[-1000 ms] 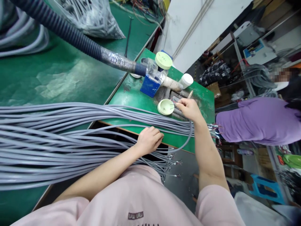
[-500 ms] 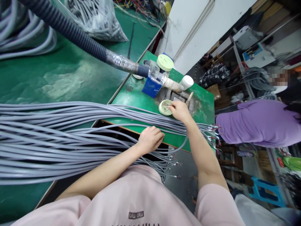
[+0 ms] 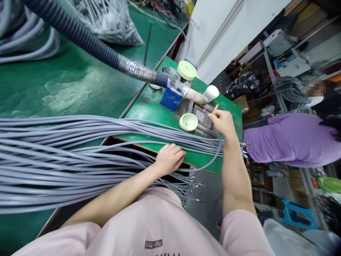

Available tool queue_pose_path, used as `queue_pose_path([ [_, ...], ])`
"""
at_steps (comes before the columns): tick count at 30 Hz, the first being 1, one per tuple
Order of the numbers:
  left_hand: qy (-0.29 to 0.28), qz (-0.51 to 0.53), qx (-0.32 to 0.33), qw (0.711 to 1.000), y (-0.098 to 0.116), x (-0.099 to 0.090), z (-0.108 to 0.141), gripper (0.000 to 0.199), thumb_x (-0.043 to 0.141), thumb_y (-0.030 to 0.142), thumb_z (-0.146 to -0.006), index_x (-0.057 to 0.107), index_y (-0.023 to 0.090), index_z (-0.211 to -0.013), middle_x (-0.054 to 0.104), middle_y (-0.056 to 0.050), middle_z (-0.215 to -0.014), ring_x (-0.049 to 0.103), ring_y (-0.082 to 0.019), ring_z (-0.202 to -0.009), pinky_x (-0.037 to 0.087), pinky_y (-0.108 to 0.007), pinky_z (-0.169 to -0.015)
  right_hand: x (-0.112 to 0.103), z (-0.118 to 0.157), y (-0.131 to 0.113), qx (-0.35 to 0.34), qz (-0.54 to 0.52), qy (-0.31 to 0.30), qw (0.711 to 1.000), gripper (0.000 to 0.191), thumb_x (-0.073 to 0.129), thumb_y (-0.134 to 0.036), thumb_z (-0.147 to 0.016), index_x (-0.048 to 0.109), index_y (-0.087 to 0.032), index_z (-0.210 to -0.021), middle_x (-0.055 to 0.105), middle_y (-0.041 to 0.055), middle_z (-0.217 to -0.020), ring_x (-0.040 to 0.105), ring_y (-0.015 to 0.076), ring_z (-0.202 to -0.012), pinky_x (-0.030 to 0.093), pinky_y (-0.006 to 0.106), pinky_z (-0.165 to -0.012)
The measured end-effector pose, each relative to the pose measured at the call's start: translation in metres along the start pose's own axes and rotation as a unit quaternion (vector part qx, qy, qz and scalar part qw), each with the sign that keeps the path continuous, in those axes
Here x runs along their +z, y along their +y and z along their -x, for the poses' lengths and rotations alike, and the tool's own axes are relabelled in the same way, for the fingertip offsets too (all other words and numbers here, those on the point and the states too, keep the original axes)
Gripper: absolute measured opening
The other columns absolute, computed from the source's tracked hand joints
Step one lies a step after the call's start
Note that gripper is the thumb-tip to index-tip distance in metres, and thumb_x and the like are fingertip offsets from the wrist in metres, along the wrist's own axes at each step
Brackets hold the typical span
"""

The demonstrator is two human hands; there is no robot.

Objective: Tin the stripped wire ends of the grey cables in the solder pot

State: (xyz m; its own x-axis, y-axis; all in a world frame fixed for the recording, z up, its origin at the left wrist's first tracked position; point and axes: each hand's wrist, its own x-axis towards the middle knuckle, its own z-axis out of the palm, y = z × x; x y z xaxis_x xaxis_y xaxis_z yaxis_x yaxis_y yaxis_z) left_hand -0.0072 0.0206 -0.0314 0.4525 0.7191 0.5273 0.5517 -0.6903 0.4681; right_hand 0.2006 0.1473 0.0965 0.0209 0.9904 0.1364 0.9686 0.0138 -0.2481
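Observation:
My right hand pinches the end of a grey cable, whose thin stripped wires point left over a grimy metal-framed pot. From that hand the cable bends down and back in a loop toward my left hand. A pale green round dish is just left of the wires, apart from them. My left hand lies at the bench edge over the grey cables, its fingers curled in; what is under them is hidden. Another bundle of grey cables runs across the green bench beyond it.
A ribbed dark hose ends in a taped nozzle beside a blue box. Behind the pot stand a white jar and a pale green lidded tub. A person in a purple top is at the right.
My right hand has moved right, bringing the cable's wires out of the pale green dish to over the metal-framed pot. My left hand has stayed in place.

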Motion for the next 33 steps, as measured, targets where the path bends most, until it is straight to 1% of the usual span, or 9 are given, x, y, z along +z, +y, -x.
queue_pose_path([
  [4, 0.004, -0.005, 0.005, 1.000, 0.000, 0.000, 0.000, 0.017, 0.047, 0.027, -0.092, 0.062, 0.020, -0.089, 0.060, -0.003, -0.075, 0.048, -0.018, -0.073, 0.029, -0.034, -0.063, 0.015, -0.016, 0.026, 0.059, -0.018, 0.009, 0.998, 0.026, 0.055, -0.031, -0.073, 0.053, -0.017, -0.051, 0.045, -0.0022, -0.050, 0.046, 0.0132, -0.056, 0.031, 0.025, -0.055],
  [9, 0.002, -0.004, 0.005, 1.000, 0.000, 0.000, 0.000, 0.016, 0.047, 0.027, -0.092, 0.061, 0.021, -0.089, 0.060, -0.003, -0.075, 0.048, -0.017, -0.073, 0.029, -0.034, -0.063, 0.037, -0.034, 0.043, 0.091, -0.013, 0.004, 0.996, 0.032, 0.059, -0.031, -0.071, 0.048, -0.018, -0.044, 0.040, -0.0029, -0.047, 0.047, 0.0135, -0.056, 0.032, 0.025, -0.056],
  [12, 0.002, -0.006, 0.003, 1.000, 0.001, 0.000, 0.000, 0.016, 0.047, 0.027, -0.092, 0.061, 0.021, -0.089, 0.060, -0.002, -0.074, 0.047, -0.017, -0.073, 0.029, -0.034, -0.063, 0.043, -0.040, 0.048, 0.107, -0.001, -0.006, 0.994, 0.030, 0.060, -0.031, -0.070, 0.052, -0.017, -0.045, 0.042, -0.0024, -0.048, 0.047, 0.0140, -0.057, 0.033, 0.026, -0.056],
  [18, 0.001, -0.002, 0.006, 1.000, 0.000, 0.000, 0.000, 0.017, 0.046, 0.027, -0.092, 0.062, 0.021, -0.089, 0.060, -0.002, -0.074, 0.047, -0.018, -0.073, 0.029, -0.034, -0.063, 0.051, -0.046, 0.050, 0.135, 0.018, -0.022, 0.990, 0.022, 0.060, -0.031, -0.069, 0.063, -0.015, -0.054, 0.051, 0.0006, -0.052, 0.051, 0.0163, -0.060, 0.036, 0.027, -0.058],
  [23, 0.002, -0.002, 0.007, 1.000, 0.000, -0.001, -0.001, 0.018, 0.046, 0.026, -0.092, 0.062, 0.020, -0.089, 0.060, -0.003, -0.075, 0.048, -0.017, -0.073, 0.029, -0.033, -0.064, 0.056, -0.050, 0.049, 0.141, 0.019, -0.025, 0.989, 0.016, 0.060, -0.027, -0.067, 0.064, -0.016, -0.056, 0.053, 0.0014, -0.053, 0.052, 0.0177, -0.063, 0.036, 0.028, -0.059],
  [26, 0.006, -0.004, 0.008, 1.000, 0.000, 0.000, -0.001, 0.017, 0.047, 0.026, -0.092, 0.062, 0.020, -0.089, 0.060, -0.002, -0.075, 0.047, -0.017, -0.073, 0.028, -0.033, -0.064, 0.050, -0.048, 0.047, 0.139, 0.014, -0.020, 0.990, 0.020, 0.061, -0.028, -0.067, 0.060, -0.016, -0.052, 0.048, -0.0004, -0.050, 0.049, 0.0159, -0.059, 0.034, 0.027, -0.057],
  [28, 0.008, -0.004, 0.010, 1.000, 0.000, 0.001, 0.000, 0.017, 0.047, 0.026, -0.091, 0.063, 0.020, -0.089, 0.061, -0.002, -0.075, 0.047, -0.017, -0.073, 0.028, -0.033, -0.064, 0.040, -0.042, 0.044, 0.121, -0.013, 0.002, 0.993, 0.025, 0.061, -0.029, -0.069, 0.056, -0.016, -0.048, 0.045, -0.0018, -0.048, 0.046, 0.0138, -0.056, 0.032, 0.026, -0.056],
  [31, 0.013, 0.000, 0.009, 1.000, 0.000, 0.001, 0.000, 0.017, 0.049, 0.026, -0.091, 0.064, 0.020, -0.089, 0.062, -0.003, -0.075, 0.048, -0.017, -0.072, 0.028, -0.033, -0.063, 0.018, -0.018, 0.031, 0.084, -0.126, 0.044, 0.987, 0.027, 0.060, -0.030, -0.070, 0.055, -0.015, -0.049, 0.042, -0.0037, -0.046, 0.041, 0.0103, -0.049, 0.029, 0.025, -0.051],
  [33, 0.015, 0.011, 0.001, 1.000, 0.000, 0.000, -0.001, 0.017, 0.049, 0.026, -0.091, 0.065, 0.019, -0.088, 0.062, -0.003, -0.074, 0.049, -0.017, -0.072, 0.029, -0.033, -0.062, 0.006, 0.009, 0.016, 0.075, -0.233, 0.051, 0.968, 0.024, 0.061, -0.033, -0.071, 0.056, -0.016, -0.054, 0.044, -0.0047, -0.047, 0.039, 0.0086, -0.044, 0.028, 0.023, -0.046],
])
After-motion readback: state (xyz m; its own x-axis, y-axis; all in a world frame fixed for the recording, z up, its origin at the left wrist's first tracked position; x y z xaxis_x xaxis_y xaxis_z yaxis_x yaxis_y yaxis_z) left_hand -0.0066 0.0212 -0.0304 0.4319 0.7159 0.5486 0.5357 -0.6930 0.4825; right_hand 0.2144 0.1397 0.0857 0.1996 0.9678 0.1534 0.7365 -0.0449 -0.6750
